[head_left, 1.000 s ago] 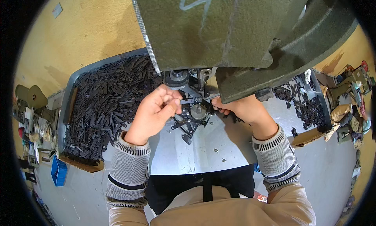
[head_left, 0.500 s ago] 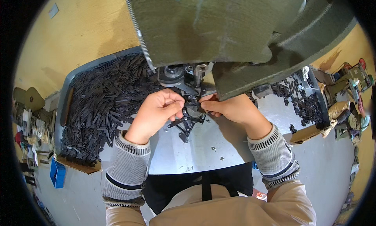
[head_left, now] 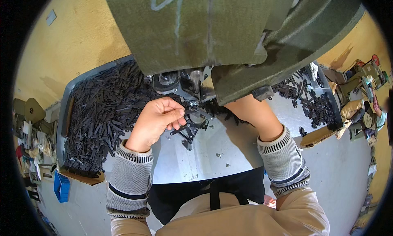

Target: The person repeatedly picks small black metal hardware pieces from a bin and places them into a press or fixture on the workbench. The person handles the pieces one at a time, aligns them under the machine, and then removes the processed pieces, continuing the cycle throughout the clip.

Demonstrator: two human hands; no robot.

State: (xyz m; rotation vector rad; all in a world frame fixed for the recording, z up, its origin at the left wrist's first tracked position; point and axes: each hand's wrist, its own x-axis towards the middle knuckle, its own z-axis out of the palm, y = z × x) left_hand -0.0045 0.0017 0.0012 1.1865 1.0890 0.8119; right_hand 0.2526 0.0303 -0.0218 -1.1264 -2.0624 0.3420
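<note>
My left hand (head_left: 159, 120) is in front of the press's tooling (head_left: 195, 82), thumb and forefinger pinched together. A black metal strip (head_left: 200, 112) runs from its fingertips toward the tooling and appears to be gripped there. Just below, several black strips joined into a linkage (head_left: 188, 132) spread over the metal table (head_left: 180, 166). Of my right hand (head_left: 249, 113), only the back and wrist show, reaching under the green press arm (head_left: 278, 64). Its fingers are hidden behind that arm, near loose black strips (head_left: 233, 115).
A large heap of black strips (head_left: 106, 109) covers the left of the table, inside its raised grey rim (head_left: 77, 78). More small black parts (head_left: 319, 109) lie at the right. The green press head (head_left: 180, 31) overhangs the work. A blue crate (head_left: 61, 187) stands at lower left.
My right hand has left the strip at the tooling and moved away behind the press arm. My left hand keeps its pinch by the tooling. The whole view has shifted slightly.
</note>
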